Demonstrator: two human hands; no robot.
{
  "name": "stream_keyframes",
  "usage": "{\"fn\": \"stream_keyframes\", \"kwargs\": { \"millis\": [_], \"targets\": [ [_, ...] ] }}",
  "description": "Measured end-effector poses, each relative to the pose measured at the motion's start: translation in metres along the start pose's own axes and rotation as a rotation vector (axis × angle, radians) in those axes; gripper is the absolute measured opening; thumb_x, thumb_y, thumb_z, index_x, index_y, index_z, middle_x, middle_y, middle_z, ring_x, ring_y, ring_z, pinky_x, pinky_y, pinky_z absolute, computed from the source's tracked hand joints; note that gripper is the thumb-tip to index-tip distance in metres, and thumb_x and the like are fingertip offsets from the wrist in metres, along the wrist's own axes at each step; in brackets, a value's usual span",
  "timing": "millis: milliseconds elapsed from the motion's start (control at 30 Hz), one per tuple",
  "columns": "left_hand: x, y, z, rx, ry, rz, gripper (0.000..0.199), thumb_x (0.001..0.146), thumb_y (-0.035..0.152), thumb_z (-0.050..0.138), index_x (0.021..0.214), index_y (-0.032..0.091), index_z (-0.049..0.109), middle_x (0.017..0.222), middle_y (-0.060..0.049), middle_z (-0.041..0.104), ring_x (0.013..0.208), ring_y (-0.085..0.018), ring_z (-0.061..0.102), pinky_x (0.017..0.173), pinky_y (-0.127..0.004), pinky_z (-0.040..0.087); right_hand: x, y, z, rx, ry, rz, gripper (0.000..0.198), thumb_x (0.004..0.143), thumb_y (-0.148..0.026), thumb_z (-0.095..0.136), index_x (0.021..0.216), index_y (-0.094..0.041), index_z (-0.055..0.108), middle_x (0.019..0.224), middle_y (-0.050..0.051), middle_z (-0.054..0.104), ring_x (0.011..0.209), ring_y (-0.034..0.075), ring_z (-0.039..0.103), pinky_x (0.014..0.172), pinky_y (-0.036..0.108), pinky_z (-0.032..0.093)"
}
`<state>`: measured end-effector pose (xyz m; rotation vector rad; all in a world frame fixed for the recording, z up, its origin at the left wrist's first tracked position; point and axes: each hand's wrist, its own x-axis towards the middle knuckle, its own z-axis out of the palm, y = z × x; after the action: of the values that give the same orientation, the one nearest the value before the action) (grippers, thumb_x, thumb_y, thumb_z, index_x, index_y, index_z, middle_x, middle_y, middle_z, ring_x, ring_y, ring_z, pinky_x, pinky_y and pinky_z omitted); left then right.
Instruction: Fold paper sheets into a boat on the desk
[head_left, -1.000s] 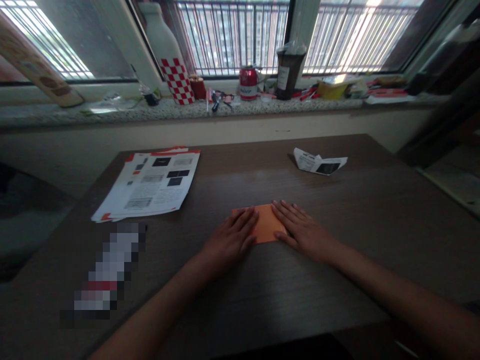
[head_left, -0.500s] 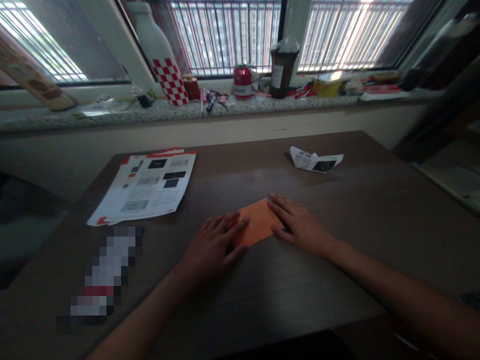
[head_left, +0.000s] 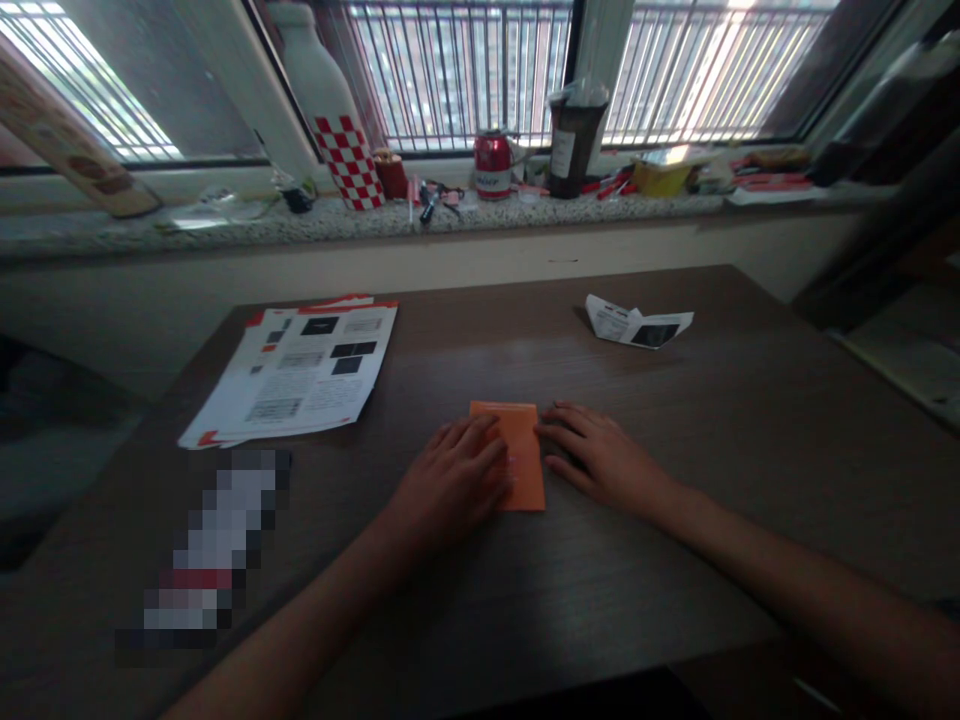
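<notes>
A folded piece of orange paper [head_left: 527,460] lies flat on the brown table [head_left: 480,600], its long sides pointing away from me. My left hand [head_left: 461,465] rests over its left half, fingers stretched out and lying on the paper, hiding part of it. Just past the paper's right edge, my right hand [head_left: 596,455] is on or close to the table with its fingers apart. Its fingertips come near the edge; whether they touch it I cannot tell. Nothing is in the right hand.
Printed sheets [head_left: 300,375] are stacked at the left, with a pixelated oblong object [head_left: 214,545] below them. A folded white paper piece [head_left: 637,325] stands at the back right. Behind the table, the windowsill [head_left: 262,232] holds a checkered bottle [head_left: 345,150], a red can [head_left: 493,165] and a dark cup [head_left: 574,140].
The orange paper has turned from a slant to nearly straight. My left hand lies further over it, while my right hand has come off its right corner.
</notes>
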<state>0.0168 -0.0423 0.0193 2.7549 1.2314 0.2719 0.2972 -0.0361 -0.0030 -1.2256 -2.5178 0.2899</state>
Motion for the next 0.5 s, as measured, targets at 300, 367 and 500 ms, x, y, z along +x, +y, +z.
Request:
{"fn": "stream_keyframes", "kwargs": {
  "millis": [300,367,500],
  "targets": [
    [0.001,-0.013,0.016,-0.088,-0.036,0.051,0.063,0.104,0.052,0.055,0.162,0.031,0.041,0.173,-0.007,0.032,0.159,-0.032,0.030,0.129,-0.053,0.028,0.026,0.004,-0.001,0.079,0.082,0.063,0.018,0.103,-0.032,0.061,0.115,-0.024,0.071,0.123,0.009,0.069,0.118,0.029,0.062,0.100,0.048,0.049],
    [0.001,-0.012,0.016,-0.097,-0.027,0.048,0.063,0.104,0.052,0.056,0.161,0.032,0.041,0.172,-0.007,0.033,0.158,-0.032,0.031,0.129,-0.053,0.029,0.036,0.009,0.001,0.111,0.100,0.100,0.013,0.101,-0.030,0.064,0.109,-0.023,0.071,0.115,0.009,0.069,0.111,0.027,0.062,0.096,0.045,0.049],
    [0.001,-0.010,0.015,-0.108,-0.009,0.042,0.063,0.103,0.052,0.057,0.161,0.033,0.041,0.171,-0.006,0.035,0.157,-0.032,0.033,0.129,-0.054,0.029,0.053,0.017,0.006,0.150,0.131,0.135,0.007,0.099,-0.027,0.066,0.100,-0.021,0.069,0.105,0.008,0.066,0.102,0.026,0.062,0.091,0.040,0.050]
  ]
}}
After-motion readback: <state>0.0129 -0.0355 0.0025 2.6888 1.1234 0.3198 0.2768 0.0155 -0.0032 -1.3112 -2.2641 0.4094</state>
